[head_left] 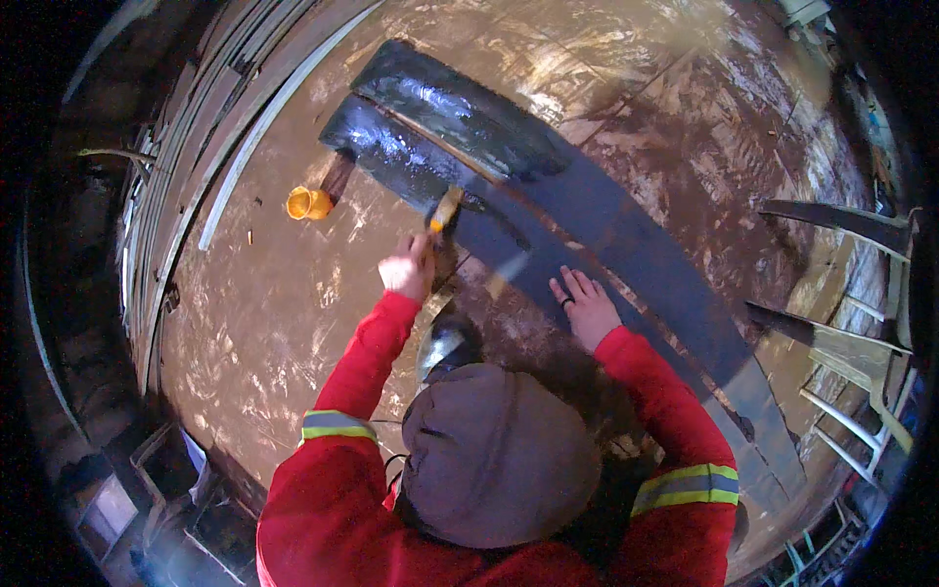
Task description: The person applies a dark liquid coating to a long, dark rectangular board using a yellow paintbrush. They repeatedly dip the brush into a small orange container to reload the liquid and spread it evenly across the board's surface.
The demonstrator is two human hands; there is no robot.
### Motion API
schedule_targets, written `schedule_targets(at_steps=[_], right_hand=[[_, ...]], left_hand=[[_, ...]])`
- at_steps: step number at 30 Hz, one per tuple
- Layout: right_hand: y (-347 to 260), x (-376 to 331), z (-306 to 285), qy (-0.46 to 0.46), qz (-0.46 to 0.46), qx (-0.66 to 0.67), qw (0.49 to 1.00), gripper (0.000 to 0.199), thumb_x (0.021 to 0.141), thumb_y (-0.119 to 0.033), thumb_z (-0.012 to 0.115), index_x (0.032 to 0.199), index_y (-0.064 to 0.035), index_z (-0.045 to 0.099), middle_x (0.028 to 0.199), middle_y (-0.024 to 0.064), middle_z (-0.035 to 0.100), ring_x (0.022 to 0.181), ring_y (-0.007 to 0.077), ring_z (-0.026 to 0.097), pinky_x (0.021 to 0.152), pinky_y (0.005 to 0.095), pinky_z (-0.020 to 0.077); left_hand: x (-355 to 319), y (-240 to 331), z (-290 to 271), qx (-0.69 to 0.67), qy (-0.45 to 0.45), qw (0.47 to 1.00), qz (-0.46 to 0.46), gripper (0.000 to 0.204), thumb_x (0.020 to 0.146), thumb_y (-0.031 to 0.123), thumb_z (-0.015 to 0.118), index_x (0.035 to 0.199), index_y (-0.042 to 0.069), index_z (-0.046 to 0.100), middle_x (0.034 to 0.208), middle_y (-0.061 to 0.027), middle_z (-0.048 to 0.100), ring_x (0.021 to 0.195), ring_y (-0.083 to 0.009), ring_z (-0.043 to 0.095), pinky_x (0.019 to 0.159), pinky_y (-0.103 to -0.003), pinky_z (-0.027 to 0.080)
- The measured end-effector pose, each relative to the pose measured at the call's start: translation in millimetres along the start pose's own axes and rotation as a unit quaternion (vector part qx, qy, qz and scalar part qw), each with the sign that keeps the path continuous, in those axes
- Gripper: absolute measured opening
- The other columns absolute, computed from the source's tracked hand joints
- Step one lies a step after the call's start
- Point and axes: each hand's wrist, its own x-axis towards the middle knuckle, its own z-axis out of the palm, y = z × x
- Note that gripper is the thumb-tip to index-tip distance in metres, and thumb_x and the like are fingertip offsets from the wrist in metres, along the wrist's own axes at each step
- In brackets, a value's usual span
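Observation:
My left hand (409, 269) is closed around the handle of a paintbrush (448, 207) with pale bristles and a yellow part near my fingers. Its bristles touch the near edge of a long dark panel (509, 235). My right hand (589, 311) lies on the same panel farther right, fingers stretched out, a dark ring on one of them. Behind it runs a second long dark panel (606, 210), with a narrow gap between the two. Toward their far left ends both surfaces are black, wet and glossy; the rest looks matt grey-blue.
An orange cup (308, 203) rests on the stained brown floor (284, 313), left of the panels. Long strips (245, 127) are stacked along the left side. Metal frames with dark and pale bars (846, 342) stand at the right. More clutter (181, 489) fills the lower left.

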Motion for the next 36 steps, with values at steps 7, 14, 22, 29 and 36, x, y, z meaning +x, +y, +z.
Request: schedule_targets(at_steps=[7, 14, 22, 29, 36], right_hand=[[4.7, 0.3, 0.8, -0.022, -0.017, -0.011, 1.0, 0.067, 0.086, -0.01, 0.051, 0.149, -0.0115, 0.027, 0.156, 0.0141, 0.018, 0.143, 0.0305, 0.023, 0.111, 0.0502, 0.0293], [5.2, -4.6, -16.0, -0.039, -0.015, 0.025, 0.999, 0.066, 0.086, -0.011, 0.051, 0.148, -0.0111, 0.029, 0.156, 0.015, 0.018, 0.143, 0.0319, 0.021, 0.112, 0.0497, 0.028], [3.6, 2.0, -8.4, -0.047, -0.02, 0.023, 0.998, 0.066, 0.086, -0.01, 0.051, 0.148, -0.0116, 0.029, 0.155, 0.015, 0.019, 0.142, 0.0328, 0.022, 0.111, 0.0504, 0.029], [8.5, 0.2, -2.8, -0.028, -0.017, 0.023, 0.999, 0.069, 0.084, -0.01, 0.054, 0.148, -0.0111, 0.029, 0.156, 0.0145, 0.017, 0.142, 0.0327, 0.022, 0.111, 0.0505, 0.0293], [3.5, 0.5, -22.4, -0.074, -0.012, 0.028, 0.997, 0.082, 0.077, -0.011, 0.065, 0.149, -0.0109, 0.027, 0.157, 0.014, 0.015, 0.143, 0.0328, 0.021, 0.111, 0.0506, 0.029]], left_hand=[[5.0, 25.3, 19.8, 0.013, -0.146, 0.983, -0.108, 0.034, 0.081, 0.014, 0.066, 0.113, 0.025, 0.062, 0.085, -0.0088, 0.066, 0.067, -0.032, 0.064, 0.051, -0.044, 0.049], [17.5, 38.1, 11.5, -0.008, -0.062, 0.991, -0.115, 0.022, 0.083, 0.025, 0.066, 0.104, 0.025, 0.062, 0.071, -0.0133, 0.064, 0.065, -0.0329, 0.065, 0.052, -0.045, 0.05], [5.1, 59.1, 14.1, 0.001, -0.093, 0.995, -0.041, 0.027, 0.082, 0.019, 0.066, 0.109, 0.02, 0.061, 0.08, -0.0115, 0.065, 0.066, -0.0303, 0.065, 0.054, -0.043, 0.05], [-21.5, 61.7, -7.5, -0.066, -0.121, 0.99, 0.023, 0.029, 0.082, 0.014, 0.064, 0.111, 0.018, 0.061, 0.083, -0.0089, 0.063, 0.065, -0.0291, 0.064, 0.053, -0.04, 0.05], [-17.2, 91.1, 13.5, -0.07, -0.149, 0.986, 0.035, 0.029, 0.082, 0.011, 0.062, 0.109, 0.02, 0.062, 0.085, -0.0117, 0.063, 0.065, -0.0308, 0.063, 0.052, -0.042, 0.049]])
